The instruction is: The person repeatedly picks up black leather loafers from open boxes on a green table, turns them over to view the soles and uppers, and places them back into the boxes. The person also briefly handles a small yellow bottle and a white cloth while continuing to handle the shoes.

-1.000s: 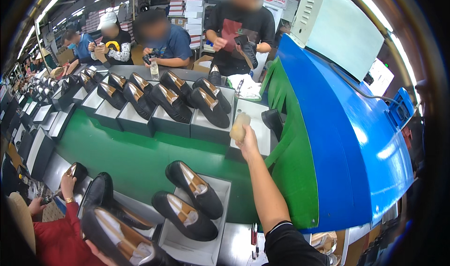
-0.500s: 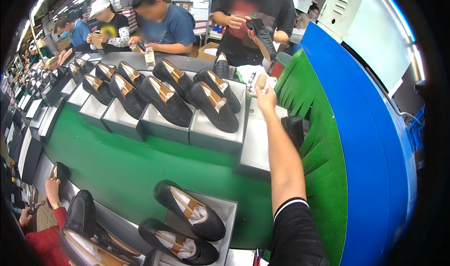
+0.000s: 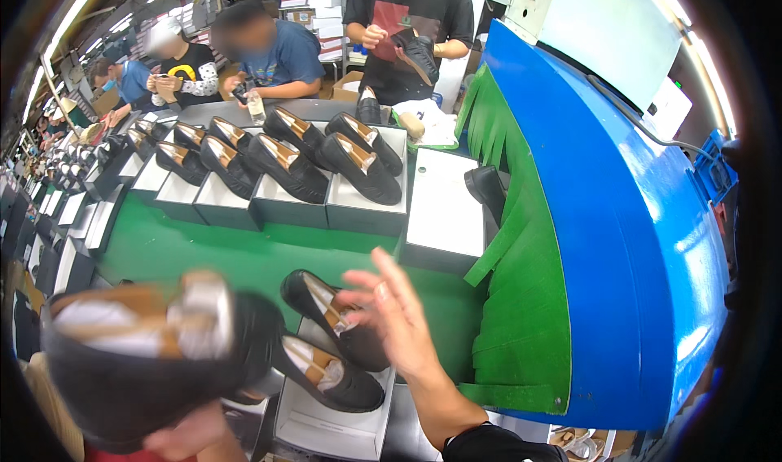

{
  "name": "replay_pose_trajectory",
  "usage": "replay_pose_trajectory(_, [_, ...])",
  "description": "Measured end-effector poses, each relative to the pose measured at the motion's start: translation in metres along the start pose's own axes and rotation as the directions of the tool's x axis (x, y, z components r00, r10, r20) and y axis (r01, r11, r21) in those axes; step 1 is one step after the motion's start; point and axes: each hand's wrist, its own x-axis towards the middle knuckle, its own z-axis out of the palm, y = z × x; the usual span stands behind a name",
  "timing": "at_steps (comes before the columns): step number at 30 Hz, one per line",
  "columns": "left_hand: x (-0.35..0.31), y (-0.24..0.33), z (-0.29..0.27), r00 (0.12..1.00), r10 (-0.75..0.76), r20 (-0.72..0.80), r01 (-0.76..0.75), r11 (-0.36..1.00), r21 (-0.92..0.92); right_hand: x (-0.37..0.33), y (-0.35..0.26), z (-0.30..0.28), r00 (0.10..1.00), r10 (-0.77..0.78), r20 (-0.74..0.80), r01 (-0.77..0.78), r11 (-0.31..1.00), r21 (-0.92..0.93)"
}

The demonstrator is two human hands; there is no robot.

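Close to the camera at lower left, my left hand grips a black loafer, blurred by motion, with white paper stuffing inside. A dark shape beside that loafer may be a second shoe; I cannot make it out. My right hand is open with fingers apart and nothing in it. It hovers next to a pair of black loafers standing in an open white-lined box. Farther off, a beige oval pad rests on a white cloth.
Beyond the green belt, black loafers stand in a row of boxes. A white box lid lies at right, near another shoe by the green strip curtain of a blue machine. Several people work opposite; one handles a shoe.
My right hand has let go of the beige pad on the cloth and come back toward the near box. The loafer in my left hand has risen closer to the camera.
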Motion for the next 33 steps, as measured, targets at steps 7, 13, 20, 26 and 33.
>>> replay_pose_trajectory(7, [0.035,0.004,0.047,0.756,0.538,0.373,-0.506,0.842,-0.189,-0.049,-0.021,0.027,0.872,0.313,0.378,-0.485,0.660,0.573])
replay_pose_trajectory(13, [-0.026,0.016,0.016,0.630,0.063,0.774,-0.371,0.900,0.229,-0.007,-0.022,0.001,0.963,0.051,-0.263,0.076,0.890,0.450])
replay_pose_trajectory(20, [-0.148,-0.016,-0.084,0.649,-0.374,0.662,-0.003,0.869,0.494,0.073,-0.012,0.016,0.959,-0.173,-0.224,0.200,0.975,0.102])
replay_pose_trajectory(26, [-0.197,-0.014,-0.117,0.673,-0.337,0.658,-0.322,0.667,0.671,0.104,0.000,0.008,0.923,-0.218,-0.318,0.214,0.976,-0.046])
replay_pose_trajectory(33, [-0.201,-0.004,-0.119,0.633,-0.450,0.630,-0.193,0.696,0.691,0.118,-0.003,-0.036,0.845,-0.256,-0.470,0.222,0.967,-0.127])
